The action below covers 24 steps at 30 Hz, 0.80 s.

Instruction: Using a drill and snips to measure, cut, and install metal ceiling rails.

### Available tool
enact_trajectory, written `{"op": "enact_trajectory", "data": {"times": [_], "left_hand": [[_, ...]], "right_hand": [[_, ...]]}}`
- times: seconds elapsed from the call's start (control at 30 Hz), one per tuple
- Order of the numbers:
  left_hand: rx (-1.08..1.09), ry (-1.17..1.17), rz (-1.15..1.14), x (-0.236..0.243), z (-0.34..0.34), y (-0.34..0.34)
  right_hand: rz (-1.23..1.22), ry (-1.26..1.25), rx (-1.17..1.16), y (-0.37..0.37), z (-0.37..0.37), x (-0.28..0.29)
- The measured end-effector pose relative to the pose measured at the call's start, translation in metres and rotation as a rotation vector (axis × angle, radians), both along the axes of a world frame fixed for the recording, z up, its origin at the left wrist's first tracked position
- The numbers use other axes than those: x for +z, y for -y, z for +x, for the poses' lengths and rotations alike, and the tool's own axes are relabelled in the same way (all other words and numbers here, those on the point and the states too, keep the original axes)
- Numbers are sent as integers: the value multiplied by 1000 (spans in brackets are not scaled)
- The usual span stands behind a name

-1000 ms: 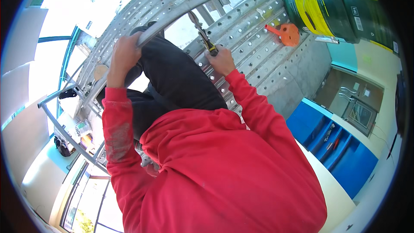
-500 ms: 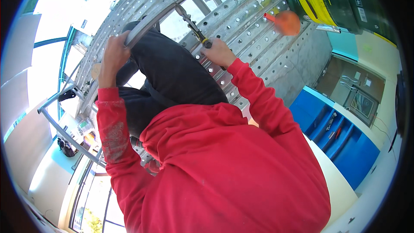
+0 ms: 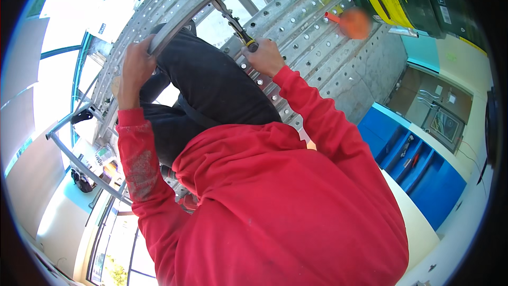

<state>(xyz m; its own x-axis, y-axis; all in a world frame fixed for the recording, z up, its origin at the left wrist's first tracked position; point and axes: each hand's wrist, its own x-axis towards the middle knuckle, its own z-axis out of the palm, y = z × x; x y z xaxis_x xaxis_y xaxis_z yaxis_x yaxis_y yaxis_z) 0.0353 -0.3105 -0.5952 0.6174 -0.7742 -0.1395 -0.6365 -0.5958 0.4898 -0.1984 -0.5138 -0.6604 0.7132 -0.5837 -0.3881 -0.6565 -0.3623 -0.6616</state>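
My left hand [image 3: 138, 62] is closed around the near end of a long grey metal profile [image 3: 186, 15], which slants up and right across my raised knee. In my right hand [image 3: 265, 57] is a pair of tin snips [image 3: 233, 23] with black and yellow handles. Their jaws point up and left and meet the near edge of the profile. Whether the blades are fully closed on the metal is too small to tell. My fingers wrap the handle ends and hide part of them.
Perforated metal scaffold planks [image 3: 301, 32] lie beneath me. An orange round object [image 3: 354, 23] sits on them, near green buckets [image 3: 394, 0] with yellow labels. Lower right is a blue shelf unit [image 3: 418, 164] holding tools. A metal tube frame [image 3: 87, 169] stands at left.
My right hand and the snips have shifted slightly up and left along the profile's edge. The profile and my left hand have moved a little up and left too.
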Motion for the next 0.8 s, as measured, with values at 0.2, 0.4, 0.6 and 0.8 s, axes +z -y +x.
{"op": "enact_trajectory", "data": {"times": [0.2,0.4,0.6,0.8], "left_hand": [[-83,88,-81,-21,8,-11],[-96,130,-57,-21,5,-6],[-79,133,-55,-29,7,-16],[-100,26,-43,-11,-4,-18]], "right_hand": [[24,-34,68,-2,-1,2],[167,-96,121,1,-8,10],[338,-99,63,1,-5,-4],[404,-73,70,1,-9,-10]]}}
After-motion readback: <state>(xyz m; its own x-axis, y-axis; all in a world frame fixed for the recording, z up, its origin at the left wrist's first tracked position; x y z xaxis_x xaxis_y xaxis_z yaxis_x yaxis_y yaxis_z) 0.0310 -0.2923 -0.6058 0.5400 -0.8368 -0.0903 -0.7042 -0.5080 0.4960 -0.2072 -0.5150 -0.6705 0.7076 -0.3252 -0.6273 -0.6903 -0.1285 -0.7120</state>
